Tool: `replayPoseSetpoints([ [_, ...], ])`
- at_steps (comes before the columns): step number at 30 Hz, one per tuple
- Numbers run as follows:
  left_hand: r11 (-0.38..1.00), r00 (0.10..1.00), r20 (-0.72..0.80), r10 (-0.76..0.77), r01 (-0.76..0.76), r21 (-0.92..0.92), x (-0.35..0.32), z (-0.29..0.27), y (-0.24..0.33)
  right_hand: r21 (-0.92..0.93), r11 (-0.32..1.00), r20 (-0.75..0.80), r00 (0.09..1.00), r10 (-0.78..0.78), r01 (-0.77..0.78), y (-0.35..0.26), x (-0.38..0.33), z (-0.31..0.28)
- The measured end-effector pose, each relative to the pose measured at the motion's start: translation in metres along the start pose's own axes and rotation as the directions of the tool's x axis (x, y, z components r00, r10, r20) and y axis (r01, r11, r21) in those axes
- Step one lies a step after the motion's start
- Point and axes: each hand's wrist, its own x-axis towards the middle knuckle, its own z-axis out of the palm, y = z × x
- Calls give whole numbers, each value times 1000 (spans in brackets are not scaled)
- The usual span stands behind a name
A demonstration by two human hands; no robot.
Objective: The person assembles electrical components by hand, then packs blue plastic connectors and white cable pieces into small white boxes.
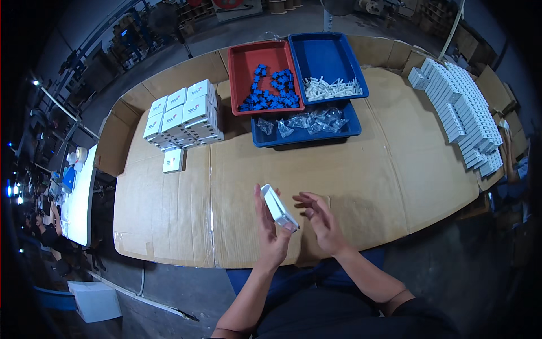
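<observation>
Near the table's front edge, my left hand (pixel 272 237) grips a small white plastic box (pixel 278 205), tilted, with the thumb on its lower end and the fingers along its left side. Just to the right of it, my right hand (pixel 319 219) is held with its fingers apart and slightly curled. It holds nothing and does not touch the box. What lies inside the box, if anything, cannot be made out.
White square boxes (pixel 183 116) stand stacked at the left. A red tray (pixel 240 56) of blue parts, a blue tray (pixel 322 51) of white pieces and another blue tray (pixel 293 137) of plastic bags stand at the back. White housings (pixel 460 107) are piled right, near another person's arm (pixel 508 152).
</observation>
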Motion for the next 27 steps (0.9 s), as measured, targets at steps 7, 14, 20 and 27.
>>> replayPoseSetpoints([
  [7, 992, 965, 236, -114, 97, 83, -2, 4, 14, 204, 944, 130, 963, 236, -259, -17, 2, -4],
  [14, 908, 915, 105, -390, 401, -120, -2, 9, 16, -80, 996, 100, 994, 49, -41, -16, -4, -3],
  [20, 965, 965, 17, -260, 261, -30, -6, 20, 11, -369, 904, 58, 976, -210, 216, -14, -11, 11],
  [27, 984, 985, 16, -173, 173, -32, -6, 20, 0, -588, 697, 144, 902, -407, 409, -6, -10, 10],
])
